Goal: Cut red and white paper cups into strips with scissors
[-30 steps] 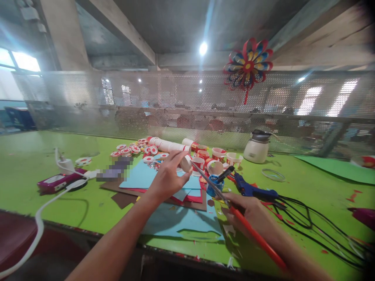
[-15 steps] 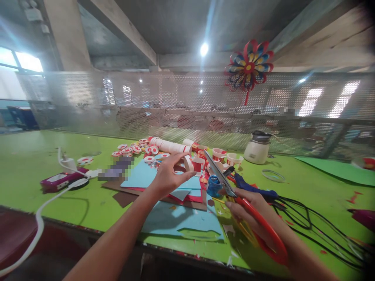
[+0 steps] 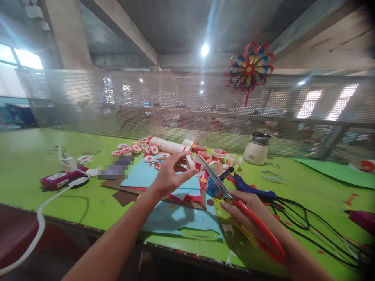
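Bare green surface [image 3: 35,164] lies open well left of the hands, crossed only by a white cable [image 3: 43,203]. Ahead of the hands, paper cups [image 3: 216,154] and cut discs [image 3: 131,149] crowd the way. Right of them, black cords [image 3: 307,226] and a blue glue gun [image 3: 252,189] obstruct passage.

We bring the scissors [image 3: 234,199] in our right hand [image 3: 249,212] closer to the paper strip [image 3: 190,162], their blades now nearly reaching it.
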### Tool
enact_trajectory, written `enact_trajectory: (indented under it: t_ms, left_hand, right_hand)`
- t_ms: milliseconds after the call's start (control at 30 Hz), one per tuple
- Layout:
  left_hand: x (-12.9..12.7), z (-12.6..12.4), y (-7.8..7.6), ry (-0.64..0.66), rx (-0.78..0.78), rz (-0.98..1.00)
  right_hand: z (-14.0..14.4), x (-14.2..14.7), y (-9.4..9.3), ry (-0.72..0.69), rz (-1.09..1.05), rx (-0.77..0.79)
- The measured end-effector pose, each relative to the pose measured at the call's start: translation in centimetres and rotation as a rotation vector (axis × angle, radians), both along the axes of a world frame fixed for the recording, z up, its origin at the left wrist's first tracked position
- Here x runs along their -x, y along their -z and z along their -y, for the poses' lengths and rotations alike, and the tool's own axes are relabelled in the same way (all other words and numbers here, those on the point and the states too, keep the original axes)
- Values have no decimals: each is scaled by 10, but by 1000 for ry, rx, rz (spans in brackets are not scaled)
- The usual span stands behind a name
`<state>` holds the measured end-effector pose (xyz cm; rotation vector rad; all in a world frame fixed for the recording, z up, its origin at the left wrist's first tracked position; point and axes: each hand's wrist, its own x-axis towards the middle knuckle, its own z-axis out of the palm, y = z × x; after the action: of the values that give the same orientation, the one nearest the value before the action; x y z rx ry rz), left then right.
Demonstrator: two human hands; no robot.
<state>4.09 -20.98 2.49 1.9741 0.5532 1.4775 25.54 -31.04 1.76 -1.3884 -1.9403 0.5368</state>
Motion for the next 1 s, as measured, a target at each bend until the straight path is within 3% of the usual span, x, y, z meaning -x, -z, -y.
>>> enact_trajectory:
  t_ms: [300, 633, 800, 1000]
  left_hand:
    - [1, 0, 0, -32, 33, -22]
    - [3, -3, 2, 307, 167, 56]
    - [4, -5, 4, 406, 270, 62]
    - [5, -10, 6, 448, 289, 94]
  right_hand:
    - [-1, 0, 4, -3, -82, 63]
    - [-2, -1, 5, 45, -87, -30]
    - [-3, -1, 7, 74, -124, -36]
    - [-8, -1, 13, 98, -168, -41]
